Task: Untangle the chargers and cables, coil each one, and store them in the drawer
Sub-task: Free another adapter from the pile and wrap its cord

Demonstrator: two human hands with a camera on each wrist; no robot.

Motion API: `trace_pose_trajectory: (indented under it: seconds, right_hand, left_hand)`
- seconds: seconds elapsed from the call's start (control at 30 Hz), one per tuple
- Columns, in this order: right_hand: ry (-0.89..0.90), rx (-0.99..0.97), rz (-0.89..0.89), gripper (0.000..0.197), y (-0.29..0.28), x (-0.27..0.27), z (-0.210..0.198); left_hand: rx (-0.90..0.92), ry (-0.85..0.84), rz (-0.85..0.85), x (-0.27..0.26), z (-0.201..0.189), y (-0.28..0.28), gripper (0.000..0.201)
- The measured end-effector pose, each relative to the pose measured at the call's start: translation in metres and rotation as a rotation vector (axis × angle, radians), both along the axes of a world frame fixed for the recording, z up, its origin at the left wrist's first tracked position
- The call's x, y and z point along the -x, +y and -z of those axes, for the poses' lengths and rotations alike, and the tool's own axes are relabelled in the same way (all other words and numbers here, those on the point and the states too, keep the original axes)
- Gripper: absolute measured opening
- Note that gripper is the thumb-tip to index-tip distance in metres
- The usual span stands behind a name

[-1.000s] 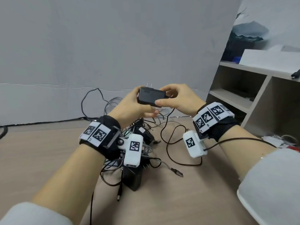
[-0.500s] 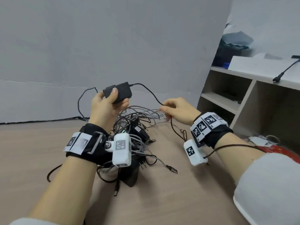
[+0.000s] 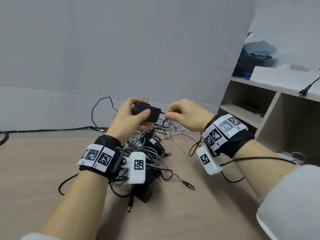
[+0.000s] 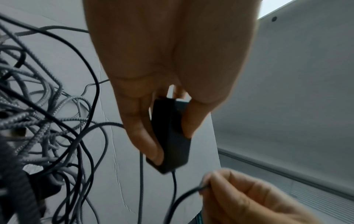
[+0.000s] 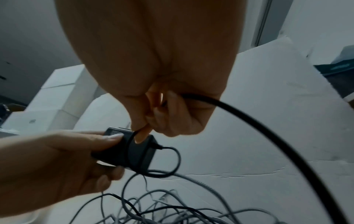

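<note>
Above a wooden floor (image 3: 52,170) strewn with a tangle of cables (image 3: 147,153), the left hand (image 3: 128,118) grips a black charger (image 3: 149,112), fingers curled around it, while the right hand (image 3: 187,115) pinches its thin black cord (image 5: 172,163) just beside.

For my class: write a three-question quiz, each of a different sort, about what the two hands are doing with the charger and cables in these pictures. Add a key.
1. True or false: the left hand grips the black charger.
2. The right hand pinches: A) the charger's thin black cable; B) a grey braided cable; C) nothing.
3. Fill in: the tangled pile of cables lies on the ____.

Key: 1 true; 2 A; 3 table.
</note>
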State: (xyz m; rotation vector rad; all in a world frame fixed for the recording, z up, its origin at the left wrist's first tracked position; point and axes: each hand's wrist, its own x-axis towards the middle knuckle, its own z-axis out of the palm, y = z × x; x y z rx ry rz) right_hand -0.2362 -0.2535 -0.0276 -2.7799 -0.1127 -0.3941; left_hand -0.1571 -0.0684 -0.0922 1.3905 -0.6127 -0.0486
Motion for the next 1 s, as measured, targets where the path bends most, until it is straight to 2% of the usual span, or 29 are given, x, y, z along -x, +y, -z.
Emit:
trace_pose_trajectory:
  seconds: [0.1,0.2,0.33,0.47,0.57,0.7,0.77,0.83,0.9,1.0]
  right_hand:
    - [-0.028,-0.016,-0.035,0.02,0.01,-0.004,-0.003]
    - [-0.052,-0.06,-0.046,0.019,0.011,-0.007,-0.003]
    - [-0.036,-0.114,-0.079,0.015,0.013,-0.007,-0.003]
    - [-0.084,-0.166,-0.068,0.013,0.012,-0.006,-0.005]
    - [0.001,-0.233,-0.051,0.016,0.002,-0.002,-0.006]
    - [0.184,-0.151,-0.013,0.016,-0.014,0.005,0.002]
    - [0.143,-0.267,0.007,0.018,-0.021,0.005,0.007]
    - [0.014,-0.423,0.017,0.014,-0.024,0.004,0.008]
    - [-0.11,-0.477,0.034,0.01,-0.025,0.002,0.007]
    - [-0.166,-0.509,0.029,0.009,-0.026,-0.003,0.006]
  left_hand:
    - [-0.017,0.028,0.133,0.008,-0.002,-0.005,0.029]
    - [-0.035,0.044,0.195,0.011,-0.004,-0.006,0.04]
    - [-0.176,-0.056,0.152,0.008,-0.001,-0.006,0.043]
    - [-0.187,-0.027,0.135,0.006,-0.003,-0.004,0.034]
    - [-0.183,0.02,0.092,0.003,-0.001,-0.003,0.034]
    - [-0.155,0.075,0.052,-0.001,0.004,-0.004,0.04]
    - [-0.156,0.096,0.086,-0.001,0.004,-0.004,0.044]
    - [-0.173,0.113,0.149,0.002,0.003,-0.005,0.048]
    - [-0.154,0.14,0.229,0.007,0.002,-0.006,0.05]
    - [-0.108,0.175,0.313,0.012,0.001,-0.005,0.048]
